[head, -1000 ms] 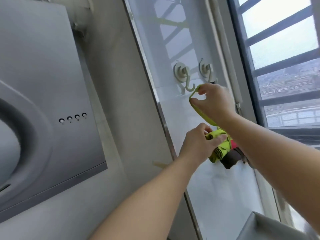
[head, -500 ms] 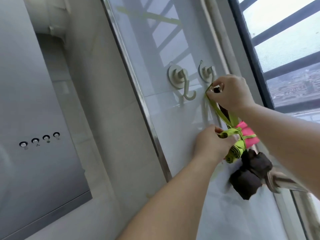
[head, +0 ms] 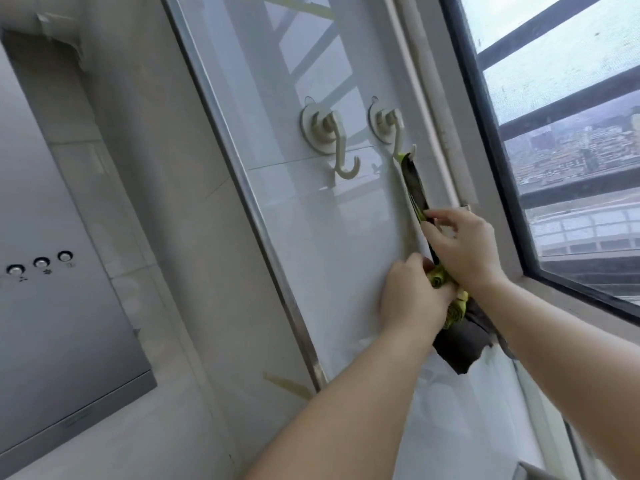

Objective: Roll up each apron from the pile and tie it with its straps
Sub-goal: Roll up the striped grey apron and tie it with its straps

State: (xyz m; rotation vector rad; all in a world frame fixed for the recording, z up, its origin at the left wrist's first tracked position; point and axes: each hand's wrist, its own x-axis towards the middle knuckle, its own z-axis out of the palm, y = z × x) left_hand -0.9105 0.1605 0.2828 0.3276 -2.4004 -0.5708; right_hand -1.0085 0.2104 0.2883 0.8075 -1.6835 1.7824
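Since half a sec ago the R hand point(head: 464, 251) has dropped from the right hook point(head: 388, 129) to well below it. The straps point(head: 414, 181) are now looped over that hook's tip and run taut down the wall. The view has swung too, and the pink roll seen earlier no longer shows.

R hand: fingers point(head: 441, 213) narrow, closed round the straps partway down, index and thumb lying along them. Both a green and a dark strap hang there, close together.

L hand point(head: 412, 299): back to the camera, curled over the green apron roll point(head: 456, 308), gripping it from the left and holding it against the tiled wall point(head: 346, 220). The roll's spiral end shows just past the knuckles. It sits directly below the R wrist, the two hands touching or nearly so.

A dark apron roll point(head: 457, 344) hangs just under the green one, touching it.

The left hook point(head: 332, 140) is bare, beside the right one at approx the same height. A metal trim strip point(head: 277, 271) runs down the wall's left edge. Further left is a range hood point(head: 69, 323) w/ a row of buttons point(head: 41, 263). A barred window point(head: 571, 133) is on the right.
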